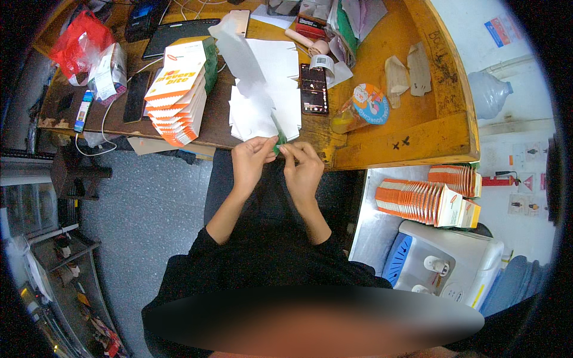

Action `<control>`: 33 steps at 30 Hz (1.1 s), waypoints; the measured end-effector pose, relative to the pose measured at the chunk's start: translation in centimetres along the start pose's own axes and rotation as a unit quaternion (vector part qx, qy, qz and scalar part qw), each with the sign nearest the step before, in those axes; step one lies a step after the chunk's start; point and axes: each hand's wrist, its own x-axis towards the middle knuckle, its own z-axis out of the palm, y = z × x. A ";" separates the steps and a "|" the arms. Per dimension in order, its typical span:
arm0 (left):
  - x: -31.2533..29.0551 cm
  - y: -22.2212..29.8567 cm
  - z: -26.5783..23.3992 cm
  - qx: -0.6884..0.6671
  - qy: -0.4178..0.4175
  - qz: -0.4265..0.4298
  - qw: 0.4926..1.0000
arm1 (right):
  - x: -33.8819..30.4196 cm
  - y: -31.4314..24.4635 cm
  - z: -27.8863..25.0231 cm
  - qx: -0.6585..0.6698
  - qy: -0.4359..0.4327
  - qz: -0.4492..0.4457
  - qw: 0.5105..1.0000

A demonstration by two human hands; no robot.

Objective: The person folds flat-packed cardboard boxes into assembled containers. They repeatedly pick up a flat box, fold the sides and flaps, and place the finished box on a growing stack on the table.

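Observation:
Both my hands meet at the table's near edge, fingers pinching the near end of a thin card piece, white on its face with green showing at the near end. My left hand grips it from the left with thumb and fingers closed. From the right, my right hand pinches the same green end. The card stands tilted up and is slightly blurred. Under it lies a flat white cardboard blank with notched edges. A stack of white and orange cartons stands left of it.
A dark phone lies right of the blank, near a plastic cup with a printed lid. A raised wooden side bounds the table. Right of me are more carton stacks and a water dispenser. A red bag sits far left.

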 end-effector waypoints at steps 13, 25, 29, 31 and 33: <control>0.1 0.0 0.3 -0.025 0.007 0.000 1.000 | -0.1 -0.5 0.2 -0.107 0.005 -0.054 0.993; -0.1 0.3 0.5 -0.036 0.012 0.013 0.999 | 0.1 -1.0 0.5 -0.056 0.029 -0.032 0.997; 0.0 0.1 0.3 -0.047 0.007 0.001 0.999 | 0.2 -0.9 0.5 -0.072 0.018 -0.045 0.996; 0.1 0.0 0.2 -0.041 0.006 0.009 0.999 | 0.1 -0.9 0.5 -0.080 0.011 -0.055 0.995; 0.1 -0.1 0.2 -0.040 0.006 0.013 0.999 | -0.1 -1.0 0.6 -0.077 0.011 -0.064 0.995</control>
